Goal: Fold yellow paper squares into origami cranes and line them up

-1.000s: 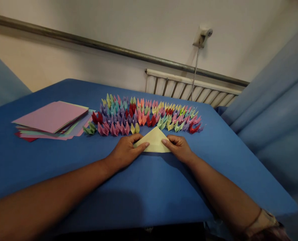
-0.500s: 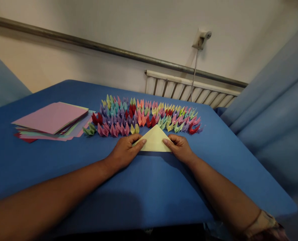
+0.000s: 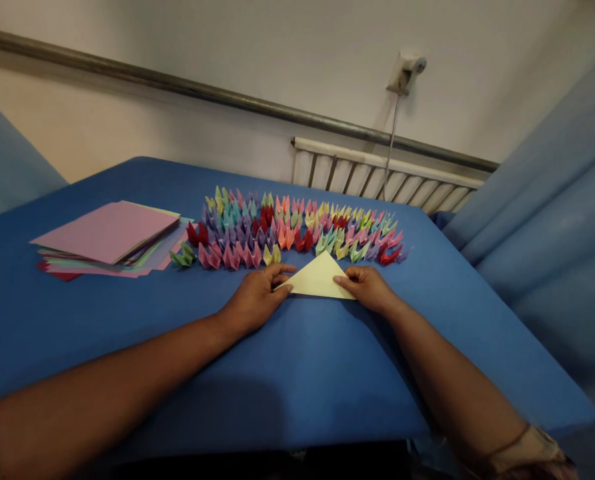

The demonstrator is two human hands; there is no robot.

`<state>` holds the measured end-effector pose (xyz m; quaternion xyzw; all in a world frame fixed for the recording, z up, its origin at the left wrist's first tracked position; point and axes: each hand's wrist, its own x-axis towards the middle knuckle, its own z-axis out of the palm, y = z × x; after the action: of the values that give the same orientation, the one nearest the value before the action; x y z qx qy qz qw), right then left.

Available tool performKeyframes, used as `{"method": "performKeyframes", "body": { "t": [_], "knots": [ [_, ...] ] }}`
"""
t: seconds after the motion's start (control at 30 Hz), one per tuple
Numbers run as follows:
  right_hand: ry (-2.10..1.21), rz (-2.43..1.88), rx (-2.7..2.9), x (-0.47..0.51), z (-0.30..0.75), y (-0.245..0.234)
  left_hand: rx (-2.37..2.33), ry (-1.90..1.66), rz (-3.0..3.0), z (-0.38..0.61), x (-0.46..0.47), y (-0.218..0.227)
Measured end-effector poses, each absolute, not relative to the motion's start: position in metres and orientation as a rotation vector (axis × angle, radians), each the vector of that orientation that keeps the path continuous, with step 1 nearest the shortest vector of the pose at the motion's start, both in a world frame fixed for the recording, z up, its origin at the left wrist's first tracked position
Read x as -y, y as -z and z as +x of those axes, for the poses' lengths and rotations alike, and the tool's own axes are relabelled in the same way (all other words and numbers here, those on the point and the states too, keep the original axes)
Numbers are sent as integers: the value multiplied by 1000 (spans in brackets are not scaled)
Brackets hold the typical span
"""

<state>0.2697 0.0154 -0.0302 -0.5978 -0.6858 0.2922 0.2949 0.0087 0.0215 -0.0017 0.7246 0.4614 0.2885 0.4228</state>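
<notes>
A pale yellow sheet of origami paper (image 3: 318,278), folded into a triangle with its point away from me, is held between my hands just above the table. My left hand (image 3: 258,293) pinches its left corner between thumb and fingers. On the right side, my right hand (image 3: 370,287) grips the other corner, thumb on top and fingers curled underneath. Right behind the paper stand rows of folded paper cranes (image 3: 237,255) in pink, red, purple, blue, green and yellow.
To the left lies a stack of coloured paper sheets (image 3: 108,233), pink on top. All this rests on a blue-covered table (image 3: 217,393). Beyond it are a white radiator (image 3: 347,170), a metal pipe (image 3: 187,85) and a wall socket with a cord (image 3: 405,73). A blue curtain (image 3: 552,220) hangs at right.
The folded yellow paper has shifted slightly to the right and tilted, its right corner lower. My left fingers have loosened and slid nearer the left corner. The view has moved a little.
</notes>
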Motion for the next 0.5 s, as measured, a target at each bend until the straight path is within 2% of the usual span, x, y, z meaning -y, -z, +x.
{"method": "performKeyframes", "body": {
  "t": [0.37, 0.5],
  "knots": [
    [-692, -1678, 1938, -19, 280, 28, -1030, -801, 1977, 8, -16, 5],
    [-678, -1654, 1922, -20, 276, 30, -1101, -779, 2208, 4, -15, 0]
  ]
}}
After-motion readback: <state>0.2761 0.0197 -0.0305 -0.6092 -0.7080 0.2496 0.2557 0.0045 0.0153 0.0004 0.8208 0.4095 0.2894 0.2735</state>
